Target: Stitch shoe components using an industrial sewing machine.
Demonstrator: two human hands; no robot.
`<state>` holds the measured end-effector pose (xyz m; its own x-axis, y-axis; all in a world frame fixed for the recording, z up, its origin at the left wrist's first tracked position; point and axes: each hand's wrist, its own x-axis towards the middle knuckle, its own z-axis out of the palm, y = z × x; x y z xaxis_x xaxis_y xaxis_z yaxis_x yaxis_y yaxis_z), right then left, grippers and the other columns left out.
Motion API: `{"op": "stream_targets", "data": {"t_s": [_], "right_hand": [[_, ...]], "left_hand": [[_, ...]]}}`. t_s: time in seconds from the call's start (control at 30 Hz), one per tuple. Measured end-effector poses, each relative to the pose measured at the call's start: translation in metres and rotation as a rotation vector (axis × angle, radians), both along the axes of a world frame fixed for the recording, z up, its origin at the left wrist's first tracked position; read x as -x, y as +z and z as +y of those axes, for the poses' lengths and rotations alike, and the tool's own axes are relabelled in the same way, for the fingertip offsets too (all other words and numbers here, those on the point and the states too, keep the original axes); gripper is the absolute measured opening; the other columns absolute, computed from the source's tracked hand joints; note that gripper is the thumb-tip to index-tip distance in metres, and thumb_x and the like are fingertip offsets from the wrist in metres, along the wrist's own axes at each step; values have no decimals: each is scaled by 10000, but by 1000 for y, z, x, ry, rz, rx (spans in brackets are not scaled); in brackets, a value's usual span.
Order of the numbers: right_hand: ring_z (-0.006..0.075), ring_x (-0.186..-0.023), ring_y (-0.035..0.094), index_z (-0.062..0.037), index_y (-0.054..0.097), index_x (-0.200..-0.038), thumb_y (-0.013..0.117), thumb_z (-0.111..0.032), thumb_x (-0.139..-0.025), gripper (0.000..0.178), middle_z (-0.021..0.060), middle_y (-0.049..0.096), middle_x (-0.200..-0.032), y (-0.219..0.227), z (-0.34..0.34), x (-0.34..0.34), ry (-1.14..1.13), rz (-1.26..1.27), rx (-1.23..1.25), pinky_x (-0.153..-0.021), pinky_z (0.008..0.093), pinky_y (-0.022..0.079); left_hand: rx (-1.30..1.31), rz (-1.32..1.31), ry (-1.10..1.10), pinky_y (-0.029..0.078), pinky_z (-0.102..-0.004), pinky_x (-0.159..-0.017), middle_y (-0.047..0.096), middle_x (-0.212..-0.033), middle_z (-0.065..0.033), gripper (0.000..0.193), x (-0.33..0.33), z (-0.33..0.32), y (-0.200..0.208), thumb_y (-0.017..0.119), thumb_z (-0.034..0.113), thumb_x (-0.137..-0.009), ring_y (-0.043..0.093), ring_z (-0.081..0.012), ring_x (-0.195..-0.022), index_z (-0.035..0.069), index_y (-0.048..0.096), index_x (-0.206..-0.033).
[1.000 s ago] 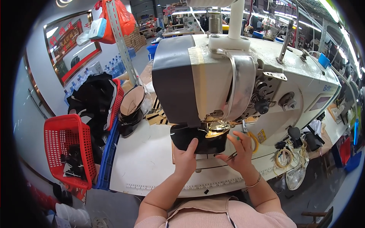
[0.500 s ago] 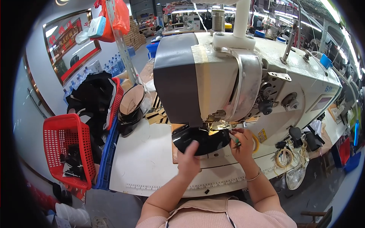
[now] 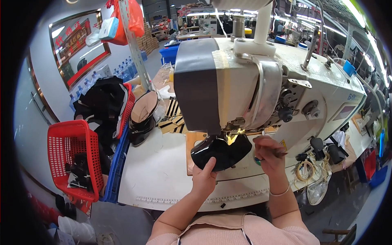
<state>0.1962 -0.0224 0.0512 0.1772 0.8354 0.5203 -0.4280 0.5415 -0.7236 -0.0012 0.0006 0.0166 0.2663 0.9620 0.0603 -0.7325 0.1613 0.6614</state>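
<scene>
A glossy black shoe-upper piece [image 3: 222, 154] lies under the needle area of a large sewing machine [image 3: 241, 85]. My left hand [image 3: 205, 175] grips its near edge, thumb on top and the other fingers mostly hidden beneath. To the right of the piece and apart from it, my right hand [image 3: 269, 155] is closed around a slim dark tool [image 3: 281, 154]. A bit of green shows by that hand's fingers; the tool's exact kind is hard to make out. A small lamp lights the needle area yellow.
Left on the white table [image 3: 151, 171] stand stacked black-and-tan shoe uppers [image 3: 143, 116], beside striped strips [image 3: 173, 120]. Further left are a red basket [image 3: 73, 159] with black scraps and a blue crate [image 3: 116, 171]. Tape rolls [image 3: 305, 170] hang at the right.
My right hand has drawn back to the right, away from the needle and the black piece. The piece has shifted slightly right and turned, with my left hand still on it.
</scene>
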Motion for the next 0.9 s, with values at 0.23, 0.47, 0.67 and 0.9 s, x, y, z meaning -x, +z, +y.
{"op": "stream_targets", "data": {"t_s": [0.23, 0.47, 0.67, 0.9], "right_hand": [[192, -708, 513, -123, 649, -973, 550, 102, -490, 542, -29, 605, -1072, 9, 4, 11, -733, -1248, -343, -630, 261, 471], [182, -692, 514, -119, 652, -931, 595, 63, -546, 430, -27, 638, -999, 11, 20, 0, -829, -1350, -498, -599, 274, 458], [157, -657, 474, -138, 655, -916, 622, -8, -563, 377, -57, 632, -1001, 10, 15, 4, -953, -1454, -558, -607, 261, 442], [140, -645, 456, -138, 652, -911, 618, -76, -595, 324, -64, 624, -972, 13, 7, 14, -1052, -1542, -562, -602, 257, 414]], "left_hand": [[-32, 151, 99, 447, -259, -785, 551, -1066, -38, 388, -6, -2, -7, 582, 131, -857, 533, -128, -962, 78, 431, -1211], [-260, 372, 255, 426, -221, -776, 580, -1006, -23, 282, -10, -4, -7, 576, 153, -873, 533, -90, -887, 0, 515, -1102], [-237, 622, 182, 426, -210, -706, 597, -914, -16, 298, 6, 12, 8, 615, 168, -843, 528, -68, -822, -2, 548, -1078], [-122, 560, 57, 449, -236, -706, 589, -941, -41, 290, 16, 35, 21, 609, 108, -809, 554, -103, -829, -10, 543, -1065]]}}
